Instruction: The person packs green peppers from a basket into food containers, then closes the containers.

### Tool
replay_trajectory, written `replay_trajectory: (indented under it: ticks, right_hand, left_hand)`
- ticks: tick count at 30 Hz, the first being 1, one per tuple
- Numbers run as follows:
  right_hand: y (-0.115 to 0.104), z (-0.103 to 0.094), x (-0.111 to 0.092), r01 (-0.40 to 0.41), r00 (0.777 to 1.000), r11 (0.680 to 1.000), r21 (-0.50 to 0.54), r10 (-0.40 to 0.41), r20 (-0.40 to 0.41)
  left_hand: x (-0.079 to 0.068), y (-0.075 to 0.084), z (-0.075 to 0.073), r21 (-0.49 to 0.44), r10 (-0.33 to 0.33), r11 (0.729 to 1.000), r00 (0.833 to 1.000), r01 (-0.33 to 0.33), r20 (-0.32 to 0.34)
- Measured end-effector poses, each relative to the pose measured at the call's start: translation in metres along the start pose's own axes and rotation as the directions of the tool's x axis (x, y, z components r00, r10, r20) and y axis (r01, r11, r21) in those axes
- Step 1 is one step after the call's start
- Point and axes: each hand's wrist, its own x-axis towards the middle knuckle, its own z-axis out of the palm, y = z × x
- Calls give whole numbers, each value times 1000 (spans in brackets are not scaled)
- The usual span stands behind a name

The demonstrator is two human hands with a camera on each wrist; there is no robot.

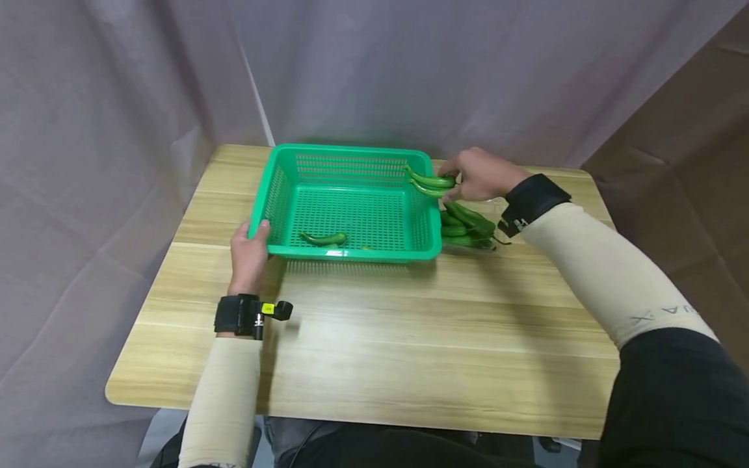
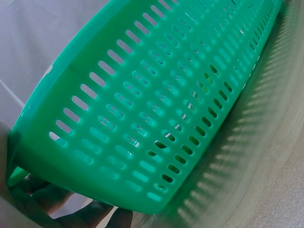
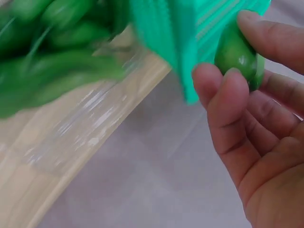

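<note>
A green plastic basket (image 1: 351,253) with slotted walls stands toward the back of the table. My left hand (image 1: 248,257) grips its near left corner, thumb over the rim and fingers under it, as the left wrist view shows. At the right rim, my right hand (image 1: 481,174) pinches two long green peppers (image 1: 428,182) between thumb and fingertips; their stem ends point in over the basket. In the right wrist view the blunt ends of these held peppers (image 3: 236,58) show between the fingers. One curved green pepper (image 1: 324,240) lies inside, along the near wall.
Right of the basket, below my right hand, lies a pile of green peppers (image 1: 471,224) on clear plastic (image 3: 90,123). The wooden table (image 1: 398,338) stretches toward me. A grey curtain (image 1: 374,71) hangs close behind the table's back edge.
</note>
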Motion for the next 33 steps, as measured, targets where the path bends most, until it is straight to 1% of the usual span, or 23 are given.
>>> replay_trajectory:
  ticks: [4, 10, 11, 14, 17, 20, 22, 24, 28, 30, 31, 33]
  right_hand:
    - [26, 0, -15, -53, 998, 998, -15, 53, -33]
    - [64, 7, -36, -141, 988, 990, -21, 139, -65]
    - [69, 8, -39, -152, 986, 988, -26, 150, -70]
    - [78, 14, -42, -153, 985, 985, -77, 145, -94]
    - [82, 22, -43, -123, 987, 982, -143, 107, -116]
    - [83, 30, -40, -95, 988, 972, -213, 66, -137]
    - [83, 35, -37, -87, 988, 960, -266, 49, -147]
    - [81, 41, -35, -97, 986, 946, -310, 48, -159]
    - [78, 55, -33, -118, 975, 909, -400, 29, -222]
    - [77, 65, -33, -121, 969, 901, -417, 17, -246]
    - [77, 70, -34, -122, 968, 904, -410, 18, -250]
    - [76, 78, -36, -124, 971, 928, -351, 41, -236]
  left_hand:
    - [0, 1, -1, -20, 9, 1000, 1000, -9, -1]
    - [-2, 3, -3, -4, 4, 1000, 1000, -4, -1]
    - [-2, 3, -3, -1, 4, 1000, 1000, -4, -2]
    - [-2, 3, -4, -1, 4, 1000, 1000, -4, -8]
    - [0, 3, -6, -9, 6, 1000, 1000, -6, -11]
    - [1, 1, -6, -14, 5, 1000, 1000, -5, -8]
    - [2, 1, -7, -11, 4, 1000, 1000, -4, -8]
    - [2, 1, -7, -13, 4, 1000, 1000, -4, -7]
    - [2, 1, -7, -16, 0, 1000, 1000, 0, -8]
    - [1, 1, -7, -13, 0, 1000, 1000, 0, -11]
    - [1, 0, -7, -12, -2, 1000, 1000, 2, -13]
    - [1, 0, -8, -3, -6, 1000, 1000, 6, -16]
